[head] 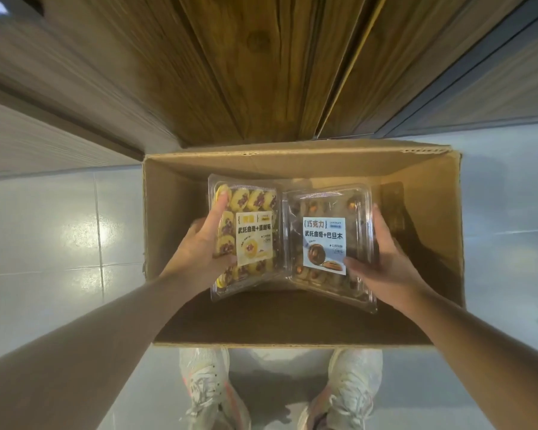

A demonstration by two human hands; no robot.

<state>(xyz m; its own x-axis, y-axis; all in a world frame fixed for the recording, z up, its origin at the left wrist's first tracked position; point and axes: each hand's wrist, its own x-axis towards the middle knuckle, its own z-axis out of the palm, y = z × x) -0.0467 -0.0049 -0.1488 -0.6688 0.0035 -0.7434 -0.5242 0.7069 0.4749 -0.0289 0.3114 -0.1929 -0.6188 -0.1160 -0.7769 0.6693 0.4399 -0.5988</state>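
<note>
An open cardboard box [423, 193] stands on the tiled floor in front of me. Over its opening I hold two clear plastic cookie trays side by side. My left hand [204, 240] grips the tray of yellow jam cookies [255, 200] by its left edge, thumb on top. My right hand [385, 259] grips the tray of chocolate cookies [326, 209] by its right edge, thumb on the lid near the blue-and-white label. The two trays touch in the middle and tilt slightly toward each other. The box floor under them is dark and mostly hidden.
A wooden door [261, 66] rises just behind the box, with a dark frame [479, 72] to its right and a pale wall [44, 131] to the left. My two white sneakers [205, 386] stand right at the box's near edge. Glossy floor tiles [59, 231] lie on both sides.
</note>
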